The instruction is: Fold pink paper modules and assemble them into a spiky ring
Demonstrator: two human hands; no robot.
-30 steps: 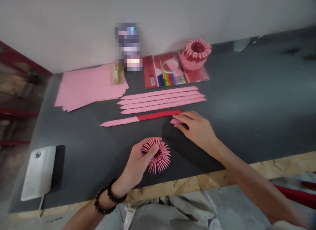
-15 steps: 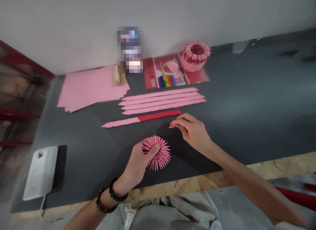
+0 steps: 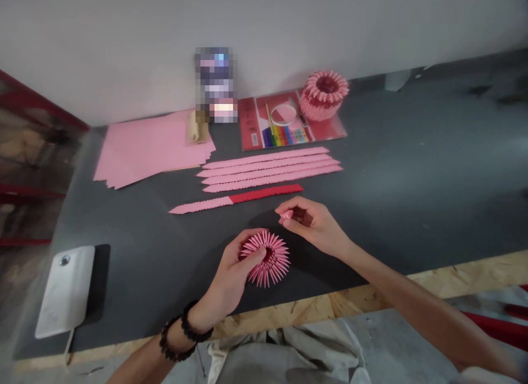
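Observation:
My left hand (image 3: pixel 234 268) grips a round, spiky pink paper ring (image 3: pixel 274 265), its thumb over the ring's centre opening. Just above and right of the ring, my right hand (image 3: pixel 315 224) pinches a small folded pink paper piece (image 3: pixel 287 214) between thumb and fingers. Beyond the hands lies a strip of interlocked folded paper (image 3: pixel 264 195), pink at the left and red at the right. Several all-pink strips (image 3: pixel 268 166) lie side by side behind it.
A dark table (image 3: pixel 136 279) carries pink sheets (image 3: pixel 140 147) at back left, a red packet (image 3: pixel 249 122) and a pink paper vase (image 3: pixel 324 98) at the back. A white device (image 3: pixel 66 290) with a cable lies at left. A blurred upright item (image 3: pixel 217 87) stands against the wall.
My right hand has turned the small piece, whose folded side now shows, and its fingers have shifted around it. My left hand and the ring have moved slightly right.

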